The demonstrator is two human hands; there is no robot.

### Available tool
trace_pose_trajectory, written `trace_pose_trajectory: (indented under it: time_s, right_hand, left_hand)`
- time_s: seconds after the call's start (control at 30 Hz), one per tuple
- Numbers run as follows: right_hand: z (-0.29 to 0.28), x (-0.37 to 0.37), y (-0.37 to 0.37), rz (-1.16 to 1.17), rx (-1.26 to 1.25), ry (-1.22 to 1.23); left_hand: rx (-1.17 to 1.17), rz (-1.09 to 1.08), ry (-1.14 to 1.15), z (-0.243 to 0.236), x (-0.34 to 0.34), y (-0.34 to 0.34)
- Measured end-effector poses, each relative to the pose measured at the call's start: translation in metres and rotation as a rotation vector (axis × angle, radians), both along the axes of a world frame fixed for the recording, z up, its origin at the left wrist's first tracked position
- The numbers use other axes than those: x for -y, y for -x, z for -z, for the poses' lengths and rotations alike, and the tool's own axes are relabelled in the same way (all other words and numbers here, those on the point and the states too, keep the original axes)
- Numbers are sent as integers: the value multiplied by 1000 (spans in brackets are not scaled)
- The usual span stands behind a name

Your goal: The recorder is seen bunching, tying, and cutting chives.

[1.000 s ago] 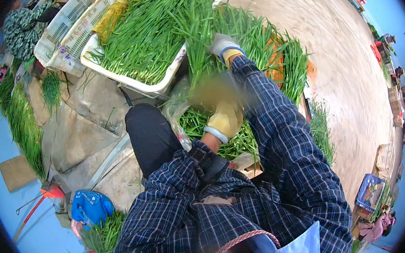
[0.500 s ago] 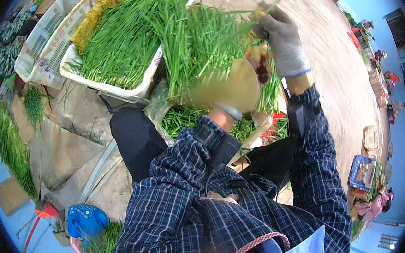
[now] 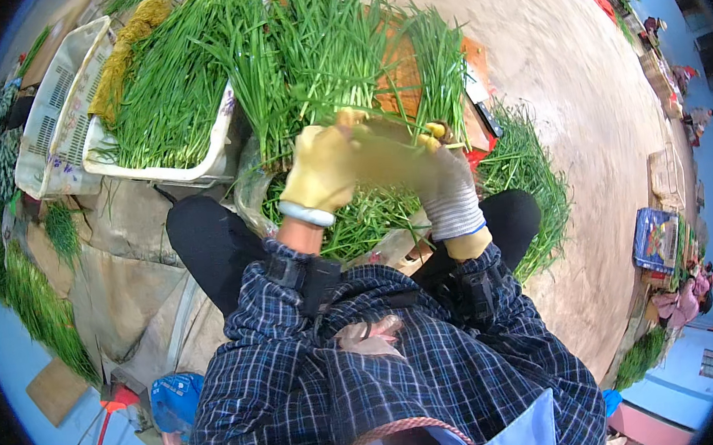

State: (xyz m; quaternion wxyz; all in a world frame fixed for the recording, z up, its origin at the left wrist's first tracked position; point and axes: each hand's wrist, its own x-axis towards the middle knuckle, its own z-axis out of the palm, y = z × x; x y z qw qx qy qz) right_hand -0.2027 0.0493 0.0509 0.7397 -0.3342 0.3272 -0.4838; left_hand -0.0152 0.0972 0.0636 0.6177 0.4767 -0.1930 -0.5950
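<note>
Both my hands are gloved and close together over a heap of cut green chives between my knees. My left hand, in a pale yellow glove, is curled closed; what its fingers hold is hidden. A few thin green blades stretch above the gap between my hands. My right hand, in a grey knit glove with yellow at the fingertips, is partly smeared by motion, so its grip is unclear. Just beyond, a bunch of long chives lies on an orange-brown wooden board, with more chives left of it.
A white crate heaped with chives stands at the left, beside another white crate. On the board's right side rests a knife with a black handle. Loose greens lie beyond my right knee. Other people sit along the far right wall.
My right hand has come down and inward from its raised place at the upper right. My left hand has moved left. The board, the chive bunch and the knife show more fully now.
</note>
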Motion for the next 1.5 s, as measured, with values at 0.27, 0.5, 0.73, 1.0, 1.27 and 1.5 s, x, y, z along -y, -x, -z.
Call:
trace_pose_trajectory:
  time_s: [0.27,0.5,0.73,1.0,1.27,1.5]
  right_hand:
    - [4,-19,1,-15,74,-97]
    - [29,-7,41,-696,-1305,583]
    - [-68,53,26,291,-1288,1265]
    - [2,106,37,-131,-756,370]
    - [84,62,73,-279,-897,209]
    - [44,-10,67,-429,-1679,732]
  left_hand:
    - [730,-337,264,15,5,-36]
    - [758,-473,97,-80,-5,-94]
    - [2240,23,500,-81,99,-60]
    - [1953,287,730,-63,199,15]
    - [2084,504,594,-55,236,30]
    - [2221,764,661,-4,280,73]
